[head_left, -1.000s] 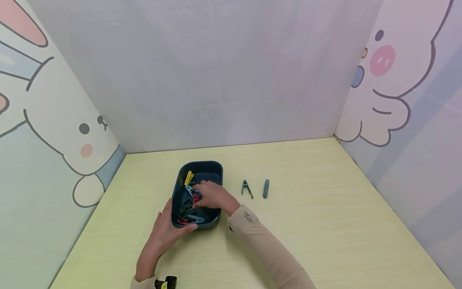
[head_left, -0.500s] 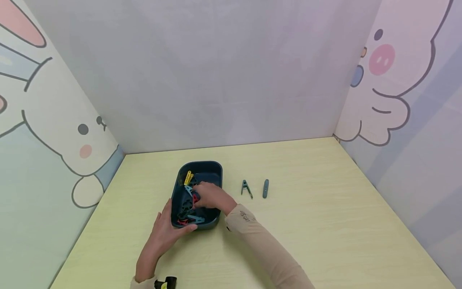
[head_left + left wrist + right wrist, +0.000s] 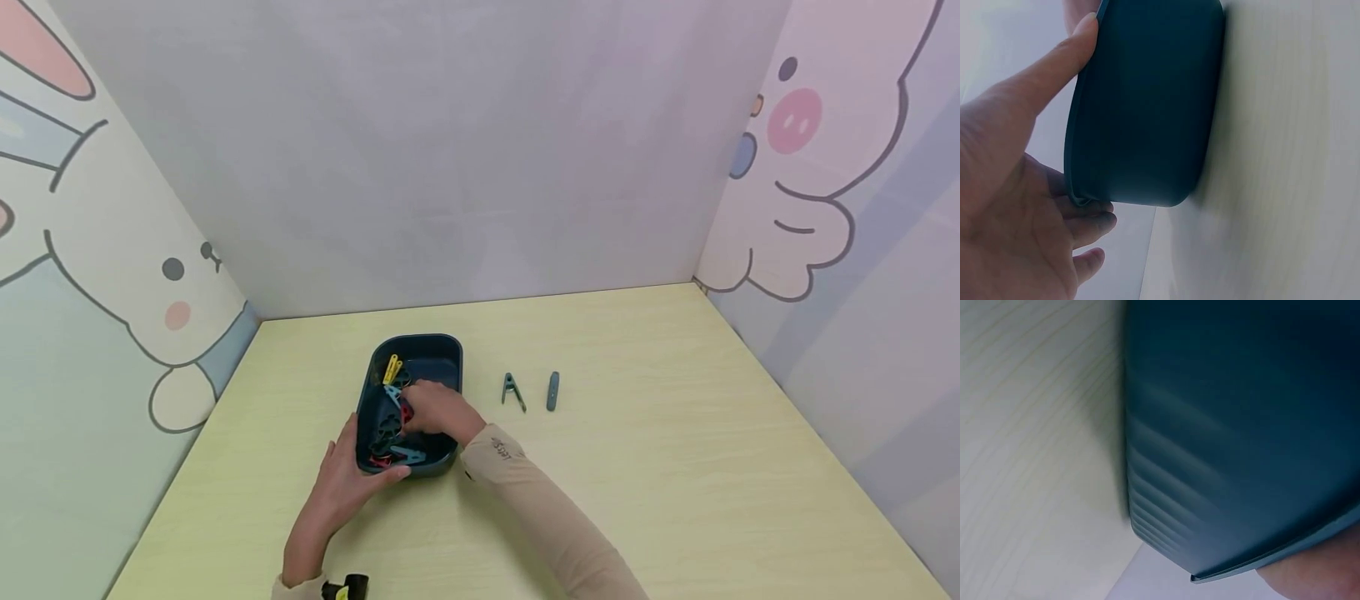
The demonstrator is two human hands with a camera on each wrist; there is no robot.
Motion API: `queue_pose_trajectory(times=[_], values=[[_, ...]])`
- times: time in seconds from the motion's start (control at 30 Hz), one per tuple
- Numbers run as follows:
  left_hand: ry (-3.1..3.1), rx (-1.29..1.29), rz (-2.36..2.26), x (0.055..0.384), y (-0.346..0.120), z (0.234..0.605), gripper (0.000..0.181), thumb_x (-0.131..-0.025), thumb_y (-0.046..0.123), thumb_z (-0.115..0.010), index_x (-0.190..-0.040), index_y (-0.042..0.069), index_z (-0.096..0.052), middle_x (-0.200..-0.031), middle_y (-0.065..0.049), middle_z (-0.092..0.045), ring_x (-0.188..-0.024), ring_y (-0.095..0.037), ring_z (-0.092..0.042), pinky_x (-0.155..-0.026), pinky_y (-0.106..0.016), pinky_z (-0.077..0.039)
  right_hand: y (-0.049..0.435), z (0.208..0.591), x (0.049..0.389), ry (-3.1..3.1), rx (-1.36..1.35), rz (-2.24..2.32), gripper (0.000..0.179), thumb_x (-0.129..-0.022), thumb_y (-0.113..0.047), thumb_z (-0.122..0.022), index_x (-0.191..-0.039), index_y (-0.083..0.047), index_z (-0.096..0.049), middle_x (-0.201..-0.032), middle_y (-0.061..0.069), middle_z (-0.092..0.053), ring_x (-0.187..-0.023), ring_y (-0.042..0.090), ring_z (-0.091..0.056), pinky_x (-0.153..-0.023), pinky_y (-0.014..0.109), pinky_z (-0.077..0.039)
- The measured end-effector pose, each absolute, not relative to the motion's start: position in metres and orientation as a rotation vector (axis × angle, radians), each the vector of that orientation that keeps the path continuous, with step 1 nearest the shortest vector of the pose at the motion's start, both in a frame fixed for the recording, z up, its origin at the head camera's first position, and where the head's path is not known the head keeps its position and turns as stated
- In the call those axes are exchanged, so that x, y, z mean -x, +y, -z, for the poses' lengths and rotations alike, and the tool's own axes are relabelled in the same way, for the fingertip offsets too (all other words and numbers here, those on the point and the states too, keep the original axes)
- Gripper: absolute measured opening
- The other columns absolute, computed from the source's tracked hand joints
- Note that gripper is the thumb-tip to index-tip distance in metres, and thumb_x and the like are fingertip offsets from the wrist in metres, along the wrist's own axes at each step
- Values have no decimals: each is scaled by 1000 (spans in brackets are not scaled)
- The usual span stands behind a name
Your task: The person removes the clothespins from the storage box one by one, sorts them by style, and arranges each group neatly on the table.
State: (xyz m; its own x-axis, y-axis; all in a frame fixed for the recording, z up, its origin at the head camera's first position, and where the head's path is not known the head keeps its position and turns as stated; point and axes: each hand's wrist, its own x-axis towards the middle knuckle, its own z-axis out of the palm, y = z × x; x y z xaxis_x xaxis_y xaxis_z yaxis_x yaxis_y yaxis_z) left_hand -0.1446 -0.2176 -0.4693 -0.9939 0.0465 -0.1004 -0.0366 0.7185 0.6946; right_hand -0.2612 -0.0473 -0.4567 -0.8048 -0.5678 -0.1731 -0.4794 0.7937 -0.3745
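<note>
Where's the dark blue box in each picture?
Head: the dark blue box is just left of centre, below the middle.
Left wrist: the dark blue box shows its outside, upper middle, cut off at the top.
Right wrist: the dark blue box fills most of the right side.
Shared landmark: the pale table under it.

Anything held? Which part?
Left hand holds dark-blue rectangular plastic bin by its near-left rim corner. Right hand, at red plastic clip: can't tell.

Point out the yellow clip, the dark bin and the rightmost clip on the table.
Yellow clip (image 3: 390,370): head view, on its left prong.
Dark bin (image 3: 1147,100): left wrist view, on its outer wall.
Rightmost clip (image 3: 552,392): head view, on its middle.
</note>
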Motion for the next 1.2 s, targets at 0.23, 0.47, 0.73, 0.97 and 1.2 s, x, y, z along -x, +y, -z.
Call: queue_pose_trajectory(times=[0.23, 0.47, 0.73, 0.97, 1.2], values=[[2824, -23, -1146, 144, -218, 469, 122, -85, 48, -84, -162, -7, -7, -166, -33, -14, -152, -51, -15, -122, -65, 0, -51, 460, 262, 2705, 779, 446, 42, -89, -37, -83, -121, -13, -71, -97, -1, -60, -84, 13, -56, -72, 26, -52], [2812, -17, -1137, 146, -220, 471, 122, -86, 49, -83, -162, -5, -4, -167, -31, -12, -153, -48, -13, -123, -63, 1, -53, 462, 262, 2716, 755, 417, 41, -90, -38, -82, -121, -14, -70, -95, -2, -58, -82, 13, -56, -70, 26, -52], [2817, -28, -1139, 147, -220, 471, 122, -86, 49, -83, -162, -5, -5, -167, -31, -13, -153, -49, -14, -123, -63, 1, -53, 464, 262, 2750, 766, 380, 41, -90, -40, -82, -121, -15, -71, -96, -2, -59, -82, 13, -55, -70, 27, -52], [2814, -26, -1132, 147, -220, 471, 122, -86, 48, -82, -162, -5, -4, -167, -31, -12, -153, -49, -14, -123, -63, 1, -54, 465, 260, 2764, 766, 353, 38, -91, -40, -82, -118, -16, -71, -98, -1, -59, -83, 13, -54, -72, 29, -53], [2800, -21, -1130, 147, -221, 471, 123, -86, 49, -82, -163, -5, -4, -167, -30, -11, -153, -48, -13, -123, -63, 1, -54, 465, 260, 2768, 766, 341, 39, -91, -41, -81, -119, -16, -72, -100, 0, -59, -83, 14, -54, -73, 30, -54]])
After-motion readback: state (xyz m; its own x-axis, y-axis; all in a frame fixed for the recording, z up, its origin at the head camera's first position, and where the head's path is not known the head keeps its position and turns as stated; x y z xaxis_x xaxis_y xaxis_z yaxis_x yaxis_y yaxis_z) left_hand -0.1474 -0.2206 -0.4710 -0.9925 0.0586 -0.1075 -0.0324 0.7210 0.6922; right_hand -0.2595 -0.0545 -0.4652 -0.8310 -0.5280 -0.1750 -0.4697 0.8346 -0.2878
